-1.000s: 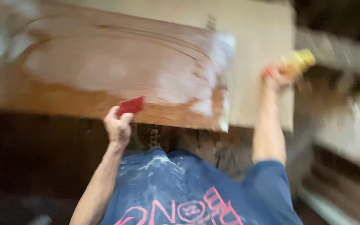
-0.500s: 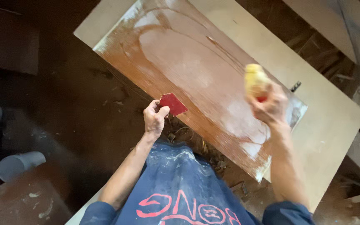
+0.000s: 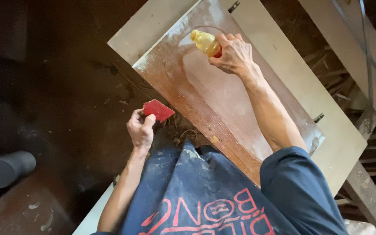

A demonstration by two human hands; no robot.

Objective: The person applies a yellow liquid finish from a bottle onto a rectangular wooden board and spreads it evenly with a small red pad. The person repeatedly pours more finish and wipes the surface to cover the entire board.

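Note:
My left hand [image 3: 140, 129] grips a small red flat scraper [image 3: 157, 109], held off the near edge of a brown wooden panel [image 3: 205, 104]. The panel lies slanted on a larger pale board [image 3: 283, 56] and is smeared with whitish glue. My right hand [image 3: 233, 54] reaches out over the panel's far end and holds a yellow squeeze bottle [image 3: 205, 42] with a red cap, its body tipped over the wood.
A grey pipe [image 3: 6, 169] lies on the dark floor at the left. Wooden beams and planks [image 3: 362, 82] run along the right side. Wood shavings [image 3: 179, 130] sit below the panel's near edge. My blue shirt fills the bottom.
The view has swung so the panel now runs diagonally. My right hand with the bottle has moved up toward the panel's far end. My left hand still holds the scraper by the panel's edge.

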